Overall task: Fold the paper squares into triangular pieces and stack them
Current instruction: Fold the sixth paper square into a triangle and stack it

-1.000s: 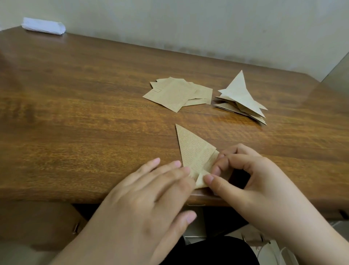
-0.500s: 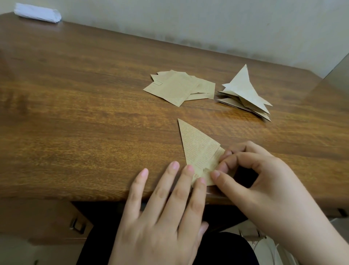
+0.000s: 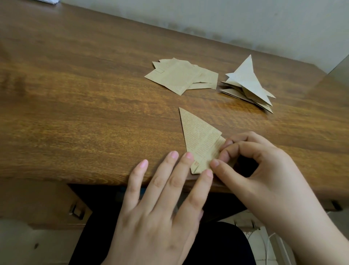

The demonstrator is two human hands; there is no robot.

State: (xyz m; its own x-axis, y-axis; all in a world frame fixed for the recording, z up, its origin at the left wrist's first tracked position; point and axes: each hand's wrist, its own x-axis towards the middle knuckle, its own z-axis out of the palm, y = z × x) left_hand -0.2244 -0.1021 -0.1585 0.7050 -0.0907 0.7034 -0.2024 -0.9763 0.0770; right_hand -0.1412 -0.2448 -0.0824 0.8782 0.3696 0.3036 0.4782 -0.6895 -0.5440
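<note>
A tan printed paper piece (image 3: pixel 199 136), folded into a narrow triangle, lies near the table's front edge. My right hand (image 3: pixel 264 170) pinches its lower right flap between thumb and fingers. My left hand (image 3: pixel 162 204) is spread flat, two fingertips resting on the piece's lower left corner. A loose pile of unfolded paper squares (image 3: pixel 179 75) lies farther back. To its right sits a stack of folded triangular pieces (image 3: pixel 247 85).
The wooden table (image 3: pixel 75 106) runs back to a pale wall. A white object (image 3: pixel 48 1) shows at the far left corner. A drawer handle (image 3: pixel 76 210) sits under the front edge, beside my dark-clothed lap.
My left hand has opened from a curled pose to flat, spread fingers and slid slightly back. My right hand keeps pinching the flap. The camera has tilted down a little.
</note>
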